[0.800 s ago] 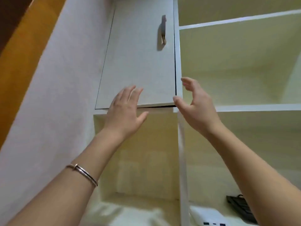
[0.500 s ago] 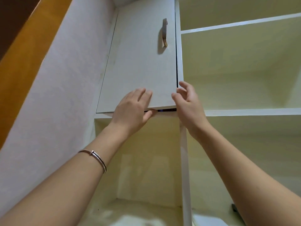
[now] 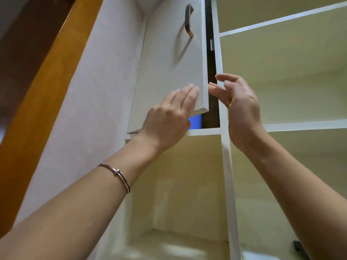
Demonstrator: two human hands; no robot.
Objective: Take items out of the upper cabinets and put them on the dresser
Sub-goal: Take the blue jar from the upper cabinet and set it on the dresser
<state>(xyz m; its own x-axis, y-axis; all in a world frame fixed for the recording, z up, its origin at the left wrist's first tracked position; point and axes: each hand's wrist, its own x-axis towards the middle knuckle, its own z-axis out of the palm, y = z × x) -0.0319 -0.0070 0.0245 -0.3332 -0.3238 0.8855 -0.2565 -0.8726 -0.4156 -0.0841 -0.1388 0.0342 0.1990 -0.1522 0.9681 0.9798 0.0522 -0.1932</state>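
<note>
A white upper cabinet door [image 3: 169,68] with a metal handle [image 3: 189,23] stands ajar, swung a little out from its frame. My left hand [image 3: 167,121] grips the door's lower right corner, fingers flat on its face. My right hand [image 3: 240,106] hovers just right of the door's free edge, fingers apart and empty, fingertips at the dark gap. A blue item [image 3: 195,121] shows inside the cabinet under the door's bottom edge; the remainder of the interior is hidden.
Open cream shelves [image 3: 281,76] fill the right side, with an open compartment [image 3: 178,184] below the door. A white wall [image 3: 84,113] runs along the left. A small black object [image 3: 298,246] lies at the bottom right.
The door was shut and has swung open a crack. My left hand moved onto its lower corner. My right hand drew close to the door's edge. The blue item came into view.
</note>
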